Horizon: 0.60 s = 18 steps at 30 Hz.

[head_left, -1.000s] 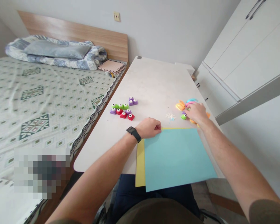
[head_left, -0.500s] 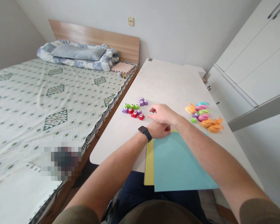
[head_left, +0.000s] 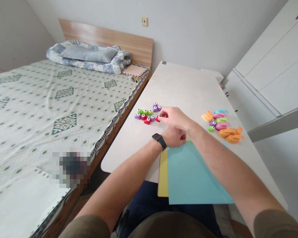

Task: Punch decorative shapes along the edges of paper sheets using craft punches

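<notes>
At the left of the table (head_left: 188,89), green punches (head_left: 145,112) stand beside a purple punch (head_left: 152,118) and a second red one (head_left: 147,121). Just right of this group is the near red punch (head_left: 158,118), at the left side of the right hand's (head_left: 175,116) fingertips. Thumb and forefinger look closed on it (its squat body is partly covered, so I cannot tell its long axis). The left hand (head_left: 173,137), farther from it, lies below with fingers curled at the blue sheet's (head_left: 196,175) top edge; whether they pinch it, I cannot tell. Orange punches (head_left: 232,139) lie well to the right. Half a second ago the right hand's fingers were clear of the near red punch, which sat closer to its red neighbour.
</notes>
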Motion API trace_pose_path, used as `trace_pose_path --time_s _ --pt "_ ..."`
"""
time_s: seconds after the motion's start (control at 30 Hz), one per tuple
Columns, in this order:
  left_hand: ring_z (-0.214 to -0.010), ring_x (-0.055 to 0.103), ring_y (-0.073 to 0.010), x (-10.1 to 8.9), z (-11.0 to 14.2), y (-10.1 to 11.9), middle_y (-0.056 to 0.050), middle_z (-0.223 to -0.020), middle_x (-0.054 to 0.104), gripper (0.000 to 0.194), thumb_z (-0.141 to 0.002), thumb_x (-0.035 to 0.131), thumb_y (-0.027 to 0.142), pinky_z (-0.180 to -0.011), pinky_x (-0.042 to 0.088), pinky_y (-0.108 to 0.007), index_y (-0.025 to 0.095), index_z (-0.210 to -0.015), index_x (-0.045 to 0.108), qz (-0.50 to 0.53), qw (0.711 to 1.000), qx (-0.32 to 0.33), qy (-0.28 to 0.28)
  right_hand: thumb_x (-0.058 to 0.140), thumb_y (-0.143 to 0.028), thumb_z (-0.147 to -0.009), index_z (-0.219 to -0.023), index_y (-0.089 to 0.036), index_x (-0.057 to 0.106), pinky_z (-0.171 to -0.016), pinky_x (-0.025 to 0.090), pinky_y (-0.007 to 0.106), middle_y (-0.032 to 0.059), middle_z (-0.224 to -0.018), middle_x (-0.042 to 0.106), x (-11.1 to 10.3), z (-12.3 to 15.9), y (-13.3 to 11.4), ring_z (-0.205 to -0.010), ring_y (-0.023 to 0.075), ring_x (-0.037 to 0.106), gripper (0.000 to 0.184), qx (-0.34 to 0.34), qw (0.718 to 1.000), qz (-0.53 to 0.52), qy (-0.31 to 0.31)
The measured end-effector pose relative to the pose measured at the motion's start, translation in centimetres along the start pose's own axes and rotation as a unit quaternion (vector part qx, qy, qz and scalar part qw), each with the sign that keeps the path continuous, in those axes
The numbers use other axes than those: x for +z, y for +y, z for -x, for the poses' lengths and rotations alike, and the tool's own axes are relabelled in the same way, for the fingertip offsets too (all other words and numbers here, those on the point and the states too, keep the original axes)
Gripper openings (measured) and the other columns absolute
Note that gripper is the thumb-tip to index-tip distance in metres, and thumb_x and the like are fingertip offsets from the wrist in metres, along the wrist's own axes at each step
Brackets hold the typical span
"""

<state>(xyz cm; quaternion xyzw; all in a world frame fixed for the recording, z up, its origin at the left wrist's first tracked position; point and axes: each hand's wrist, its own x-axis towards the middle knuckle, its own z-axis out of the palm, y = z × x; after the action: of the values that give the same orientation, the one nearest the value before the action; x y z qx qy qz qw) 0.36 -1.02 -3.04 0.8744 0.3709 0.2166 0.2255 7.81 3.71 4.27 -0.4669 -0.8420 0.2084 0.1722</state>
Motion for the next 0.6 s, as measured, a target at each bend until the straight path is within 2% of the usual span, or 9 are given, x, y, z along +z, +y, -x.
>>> trace_pose_path --time_s 0.03,0.1,0.2,0.27,0.33,0.43,0.53,0.6 --pt "-0.075 0.068 -0.0193 -0.3 -0.1 0.1 -0.002 -0.082 0.075 0.010 -0.080 0.065 0.025 -0.070 0.052 -0.030 0.020 -0.083 0.072 0.004 1.000 -0.003 -0.031 0.068 -0.034 -0.087 -0.093 -0.024 0.073 -0.074 0.049 0.030 0.0032 -0.093 0.076 -0.9 0.8 0.4 -0.083 0.0188 0.067 0.013 0.001 0.999 -0.040 0.018" --pt "-0.072 0.067 -0.0184 -0.8 -0.2 0.3 -0.002 -0.081 0.075 0.012 -0.081 0.063 0.027 -0.066 0.050 -0.029 0.021 -0.083 0.073 0.004 0.998 -0.003 -0.056 0.066 -0.038 -0.090 -0.099 -0.023 0.069 -0.077 0.051 0.031 0.0044 -0.099 0.076 -2.7 2.9 1.6 -0.086 0.0184 0.068 0.017 0.000 0.989 -0.141 0.043" --pt "-0.070 0.065 -0.0166 -1.3 -0.3 0.5 -0.002 -0.081 0.075 0.014 -0.082 0.062 0.028 -0.064 0.046 -0.027 0.020 -0.084 0.073 0.013 0.998 -0.008 -0.063 0.067 -0.045 -0.090 -0.101 -0.022 0.063 -0.074 0.051 0.032 0.0070 -0.101 0.075 -4.9 6.4 4.0 -0.087 0.0193 0.069 0.026 0.023 0.962 -0.263 0.072" --pt "-0.070 0.065 -0.0157 -1.5 -0.3 0.6 -0.002 -0.080 0.074 0.013 -0.082 0.061 0.028 -0.065 0.046 -0.026 0.020 -0.083 0.073 0.018 0.998 -0.002 -0.062 0.069 -0.046 -0.089 -0.101 -0.021 0.060 -0.068 0.050 0.032 0.0079 -0.099 0.074 -5.8 8.7 5.6 -0.087 0.0203 0.069 0.029 0.041 0.949 -0.302 0.079" --pt "-0.069 0.064 -0.0152 -1.6 -0.3 0.8 -0.001 -0.080 0.074 0.014 -0.083 0.061 0.028 -0.066 0.045 -0.026 0.020 -0.084 0.072 0.024 0.998 0.006 -0.064 0.073 -0.044 -0.086 -0.099 -0.021 0.059 -0.068 0.050 0.032 0.0082 -0.099 0.074 -6.3 10.9 7.1 -0.089 0.0208 0.069 0.029 0.064 0.941 -0.325 0.067" --pt "-0.069 0.064 -0.0146 -1.7 -0.4 1.0 -0.001 -0.079 0.073 0.014 -0.083 0.060 0.027 -0.065 0.045 -0.025 0.020 -0.085 0.072 0.031 0.997 0.010 -0.070 0.081 -0.037 -0.079 -0.105 -0.021 0.061 -0.080 0.053 0.036 0.0082 -0.107 0.073 -6.5 13.2 8.7 -0.096 0.0206 0.068 0.036 0.099 0.923 -0.372 0.034" --pt "-0.069 0.064 -0.0136 -1.7 -0.6 1.1 -0.001 -0.079 0.073 0.014 -0.084 0.060 0.026 -0.065 0.045 -0.024 0.019 -0.086 0.072 0.039 0.997 0.007 -0.073 0.084 -0.032 -0.073 -0.118 -0.022 0.064 -0.088 0.054 0.039 0.0068 -0.108 0.070 -6.1 14.4 10.0 -0.100 0.0207 0.066 0.050 0.121 0.911 -0.395 -0.007" --pt "-0.068 0.064 -0.0131 -1.7 -0.6 1.2 0.000 -0.078 0.073 0.013 -0.084 0.060 0.026 -0.065 0.045 -0.023 0.019 -0.087 0.071 0.045 0.997 0.000 -0.069 0.084 -0.031 -0.073 -0.119 -0.021 0.066 -0.088 0.053 0.039 0.0061 -0.104 0.070 -5.7 14.6 10.8 -0.097 0.0206 0.065 0.050 0.117 0.916 -0.381 -0.038"
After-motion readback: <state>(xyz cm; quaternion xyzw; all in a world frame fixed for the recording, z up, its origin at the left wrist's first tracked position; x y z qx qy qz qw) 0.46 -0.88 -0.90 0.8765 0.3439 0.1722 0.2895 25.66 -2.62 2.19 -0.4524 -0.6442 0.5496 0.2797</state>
